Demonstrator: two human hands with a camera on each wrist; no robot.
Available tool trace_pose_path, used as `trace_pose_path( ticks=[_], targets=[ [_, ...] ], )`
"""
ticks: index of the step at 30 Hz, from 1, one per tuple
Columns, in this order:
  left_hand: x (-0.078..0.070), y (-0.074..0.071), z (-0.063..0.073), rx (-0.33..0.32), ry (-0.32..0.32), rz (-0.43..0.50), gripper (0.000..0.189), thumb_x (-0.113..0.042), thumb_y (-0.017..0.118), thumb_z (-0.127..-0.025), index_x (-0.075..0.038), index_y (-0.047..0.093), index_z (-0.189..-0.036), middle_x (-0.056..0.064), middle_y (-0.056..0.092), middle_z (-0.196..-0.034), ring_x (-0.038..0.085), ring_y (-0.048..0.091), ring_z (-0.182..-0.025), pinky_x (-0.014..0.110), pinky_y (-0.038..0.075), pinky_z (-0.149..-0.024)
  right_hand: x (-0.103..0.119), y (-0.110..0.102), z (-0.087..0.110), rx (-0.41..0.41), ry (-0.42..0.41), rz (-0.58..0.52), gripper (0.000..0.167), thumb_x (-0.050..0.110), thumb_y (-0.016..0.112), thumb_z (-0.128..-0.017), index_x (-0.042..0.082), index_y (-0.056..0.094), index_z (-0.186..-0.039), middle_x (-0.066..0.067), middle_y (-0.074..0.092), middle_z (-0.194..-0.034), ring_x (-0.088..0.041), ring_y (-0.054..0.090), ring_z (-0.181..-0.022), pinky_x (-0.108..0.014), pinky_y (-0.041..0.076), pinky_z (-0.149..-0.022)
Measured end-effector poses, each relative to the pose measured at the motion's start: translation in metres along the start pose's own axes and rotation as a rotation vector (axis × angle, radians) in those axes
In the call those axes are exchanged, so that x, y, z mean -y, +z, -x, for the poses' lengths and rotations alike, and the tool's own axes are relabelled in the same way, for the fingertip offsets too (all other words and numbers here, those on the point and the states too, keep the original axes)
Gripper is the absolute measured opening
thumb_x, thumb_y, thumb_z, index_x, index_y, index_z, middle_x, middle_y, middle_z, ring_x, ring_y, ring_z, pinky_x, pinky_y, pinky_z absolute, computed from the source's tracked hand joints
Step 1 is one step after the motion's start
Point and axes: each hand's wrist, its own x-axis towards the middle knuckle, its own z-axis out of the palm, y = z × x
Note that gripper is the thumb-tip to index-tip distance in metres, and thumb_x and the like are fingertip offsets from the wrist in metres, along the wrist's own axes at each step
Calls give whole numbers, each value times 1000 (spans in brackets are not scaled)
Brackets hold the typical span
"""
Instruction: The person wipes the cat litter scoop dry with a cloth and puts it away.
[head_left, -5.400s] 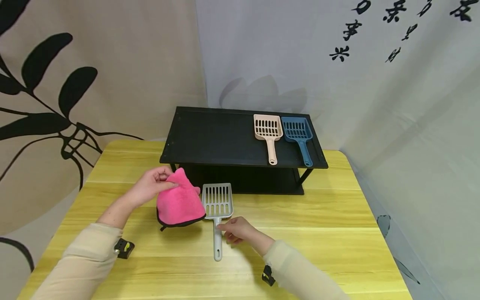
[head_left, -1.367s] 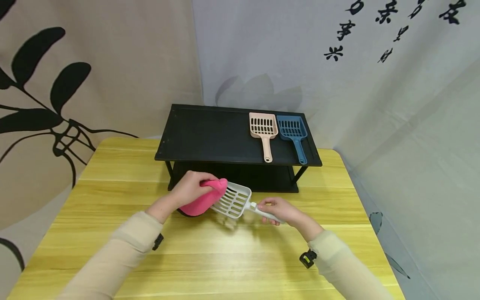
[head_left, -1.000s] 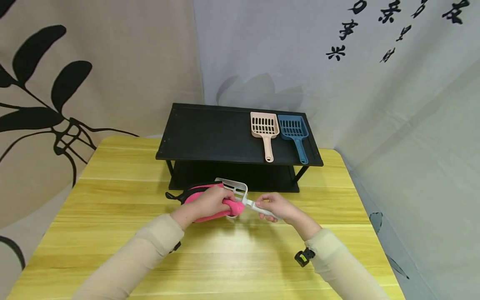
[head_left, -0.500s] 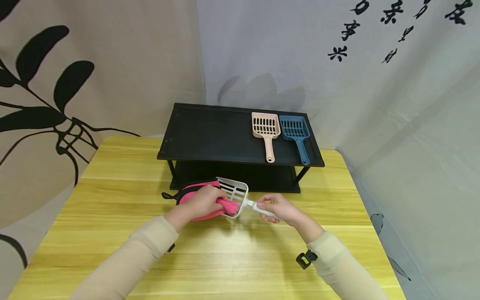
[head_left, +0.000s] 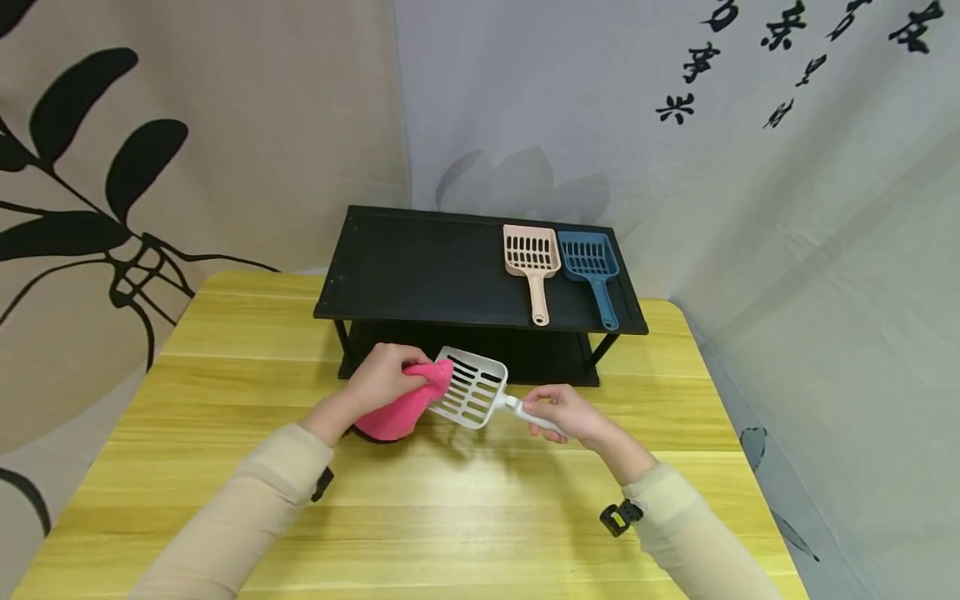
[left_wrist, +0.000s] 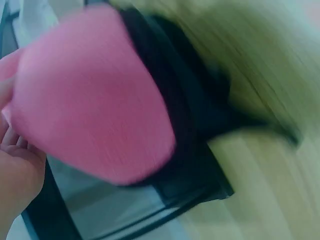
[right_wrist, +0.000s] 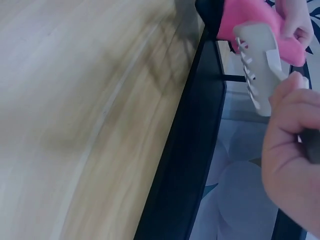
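Note:
My left hand [head_left: 384, 379] pinches a pink cloth [head_left: 397, 412] with a black edge, bunched at the left end of a pale grey litter scoop [head_left: 501, 403]. In the left wrist view the cloth [left_wrist: 95, 95] fills much of the picture and is blurred, its dark border trailing off to the right. My right hand [head_left: 566, 412] grips the scoop by its handle, thumb on top. The scoop is held above the table, its slotted head towards the left hand. From the right wrist view, the scoop [right_wrist: 260, 65] appears edge-on, close to the cloth [right_wrist: 250, 15].
Behind the hands stands a black two-tier rack [head_left: 420, 275]. On its top right lie a beige litter scoop [head_left: 534, 271] and a blue litter scoop [head_left: 592, 267], side by side. The wooden table [head_left: 465, 517] runs under everything, with a printed curtain [head_left: 285, 125] behind.
The scoop has gone from handle towards the front to handle pointing right, gripped by the right hand. The cloth moved across its head, and in the last half second drew back left.

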Motion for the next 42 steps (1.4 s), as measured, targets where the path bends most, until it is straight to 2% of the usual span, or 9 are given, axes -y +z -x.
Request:
trace_pose_path(
  ticks=[3, 6, 11, 16, 21, 27, 32, 35, 42],
  targets=[
    [5, -4, 0, -38, -106, 132, 17, -18, 72, -82, -10, 71, -96, 6, 70, -92, 14, 57, -73, 26, 48, -64, -3, -1, 1, 10, 16, -2, 29, 17, 49, -97, -8, 55, -111, 2, 58, -62, -4, 40, -39, -18, 31, -39],
    [8, -5, -1, -58, -156, 183, 22, -22, 72, -82, -10, 70, -100, 8, 69, -95, 16, 56, -73, 27, 48, -64, -7, 0, 1, 9, 25, 0, 29, 17, 50, -96, -8, 55, -111, 2, 58, -61, -4, 40, -39, -18, 31, -39],
    [5, -2, -5, -127, -142, 190, 21, -24, 73, -81, -12, 71, -98, 6, 71, -94, 15, 57, -71, 26, 48, -63, -15, 2, -4, -11, 82, 27, 29, 20, 52, -95, -4, 57, -111, 0, 58, -61, -5, 40, -40, -19, 31, -40],
    [-11, 1, -7, -156, -108, 187, 17, -19, 74, -80, -13, 71, -96, 5, 71, -93, 15, 58, -72, 26, 48, -64, -24, 2, -7, -23, 115, 40, 28, 20, 52, -96, -2, 57, -111, 1, 58, -60, -5, 40, -40, -19, 30, -40],
    [-25, 19, -11, -98, -67, 164, 14, -18, 73, -81, -15, 72, -95, 2, 70, -90, 15, 55, -72, 26, 47, -64, -16, 7, -5, -38, 68, 57, 27, 21, 53, -95, -2, 58, -109, -2, 58, -61, -6, 39, -40, -20, 30, -40],
    [-32, 44, -17, -91, -45, 10, 10, -17, 75, -78, -16, 73, -87, 0, 71, -86, 12, 53, -73, 21, 41, -60, 3, 20, -3, -38, -18, 84, 23, 17, 54, -94, -2, 59, -106, -2, 58, -60, -7, 39, -39, -20, 30, -38],
    [-34, 45, -18, -147, -101, 17, 5, -11, 73, -77, -13, 72, -81, 0, 67, -73, 11, 46, -59, 20, 35, -51, 7, 30, -2, -4, -42, 105, 22, 18, 56, -94, -2, 58, -104, -2, 58, -61, -8, 38, -39, -20, 30, -38],
    [-34, 44, -18, -164, -126, 9, 5, -9, 71, -77, -13, 71, -79, 0, 68, -73, 11, 46, -60, 20, 35, -52, 7, 33, 0, -12, -48, 107, 22, 17, 56, -94, -2, 58, -103, -3, 57, -61, -8, 37, -39, -20, 29, -37],
    [-31, 40, -17, -240, -111, -65, 3, -12, 71, -78, -11, 71, -81, 2, 70, -74, 11, 53, -61, 19, 38, -51, 7, 31, 2, -35, -67, 99, 23, 16, 56, -93, -2, 59, -107, -2, 57, -61, -8, 38, -40, -20, 30, -38]
  ],
)
